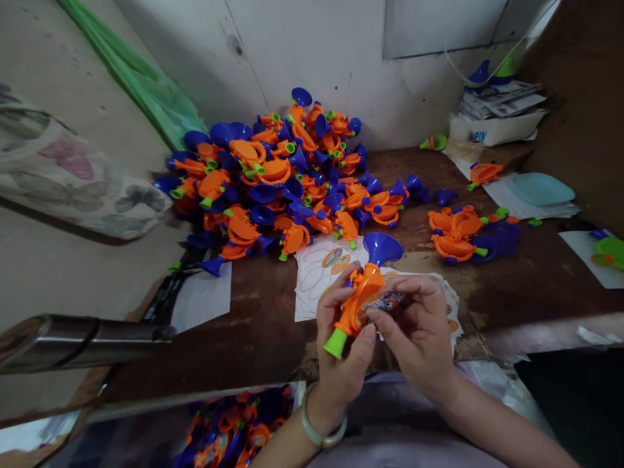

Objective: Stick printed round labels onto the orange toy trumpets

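Observation:
My left hand (337,374) is wrapped around an orange toy trumpet (366,284) with a blue bell and a green mouthpiece. The bell points up and away from me, the mouthpiece down toward me. Between the thumb and fingers of my right hand (425,335) is a printed oval sticker (383,301), held against the trumpet's side. Whether the sticker lies fully flat there I cannot tell. Sheets of oval stickers (312,266) lie on the table under and behind my hands, partly covered by them.
A big heap of similar toy trumpets (275,172) stands against the wall. Several more trumpets (455,227) lie on the right of the brown table (526,292). A light-blue lid (543,188) and a stack of papers (502,104) are further back. At left juts a metal tube (97,338); more trumpets (234,429) sit below the edge.

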`<act>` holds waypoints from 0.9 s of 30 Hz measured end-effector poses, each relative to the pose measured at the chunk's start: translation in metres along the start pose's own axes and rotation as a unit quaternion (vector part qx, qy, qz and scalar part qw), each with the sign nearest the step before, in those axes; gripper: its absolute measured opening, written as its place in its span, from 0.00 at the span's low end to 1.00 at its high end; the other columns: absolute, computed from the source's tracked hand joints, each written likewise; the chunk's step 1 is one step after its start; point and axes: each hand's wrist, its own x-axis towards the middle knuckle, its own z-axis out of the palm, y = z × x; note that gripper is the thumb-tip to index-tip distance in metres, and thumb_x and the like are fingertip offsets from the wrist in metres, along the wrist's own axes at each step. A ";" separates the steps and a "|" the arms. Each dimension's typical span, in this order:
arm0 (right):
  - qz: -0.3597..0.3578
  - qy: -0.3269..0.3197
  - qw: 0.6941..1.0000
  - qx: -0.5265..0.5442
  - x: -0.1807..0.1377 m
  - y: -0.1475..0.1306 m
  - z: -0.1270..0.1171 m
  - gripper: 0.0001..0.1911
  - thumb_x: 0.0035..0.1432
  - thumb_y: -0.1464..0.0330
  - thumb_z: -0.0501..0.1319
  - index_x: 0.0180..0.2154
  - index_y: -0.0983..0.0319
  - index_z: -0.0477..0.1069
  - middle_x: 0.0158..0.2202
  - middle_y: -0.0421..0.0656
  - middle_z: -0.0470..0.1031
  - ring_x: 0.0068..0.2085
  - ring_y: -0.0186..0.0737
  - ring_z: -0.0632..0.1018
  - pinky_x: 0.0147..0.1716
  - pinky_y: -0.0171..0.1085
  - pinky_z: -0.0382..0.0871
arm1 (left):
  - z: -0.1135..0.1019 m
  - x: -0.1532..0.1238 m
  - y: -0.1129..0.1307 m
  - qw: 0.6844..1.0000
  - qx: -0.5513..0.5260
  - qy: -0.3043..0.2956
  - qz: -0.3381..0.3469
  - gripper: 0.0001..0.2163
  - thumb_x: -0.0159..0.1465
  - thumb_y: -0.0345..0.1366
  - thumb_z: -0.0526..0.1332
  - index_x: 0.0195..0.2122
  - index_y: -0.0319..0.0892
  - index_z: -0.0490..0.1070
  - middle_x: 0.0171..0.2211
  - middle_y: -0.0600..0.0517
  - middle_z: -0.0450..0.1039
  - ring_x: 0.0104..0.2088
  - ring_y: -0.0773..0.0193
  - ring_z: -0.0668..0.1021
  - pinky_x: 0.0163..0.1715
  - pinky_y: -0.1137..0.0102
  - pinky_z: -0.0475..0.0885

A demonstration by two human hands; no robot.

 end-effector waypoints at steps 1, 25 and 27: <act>0.003 0.001 1.000 0.006 0.000 0.000 0.000 0.17 0.65 0.72 0.70 0.49 0.51 0.69 0.44 0.39 0.74 0.44 0.39 0.80 0.42 0.37 0.81 | 0.000 0.000 0.000 1.000 0.001 0.001 0.002 0.15 0.71 0.40 0.70 0.58 0.54 0.75 0.72 0.46 0.70 0.70 0.47 0.75 0.68 0.51 0.73; -0.076 0.008 0.993 -0.089 0.009 0.011 -0.003 0.10 0.66 0.72 0.67 0.44 0.51 0.73 0.38 0.40 0.77 0.49 0.48 0.78 0.51 0.48 0.75 | -0.002 0.000 -0.005 0.999 0.004 0.025 0.046 0.15 0.71 0.38 0.69 0.58 0.55 0.78 0.65 0.48 0.78 0.69 0.45 0.76 0.69 0.49 0.72; -0.084 0.011 0.988 -0.127 0.014 0.014 -0.005 0.08 0.65 0.71 0.68 0.41 0.52 0.74 0.37 0.41 0.77 0.50 0.50 0.77 0.51 0.49 0.73 | -0.002 -0.002 -0.006 0.998 -0.002 0.023 0.052 0.16 0.71 0.36 0.69 0.59 0.55 0.77 0.67 0.48 0.76 0.71 0.45 0.74 0.71 0.47 0.70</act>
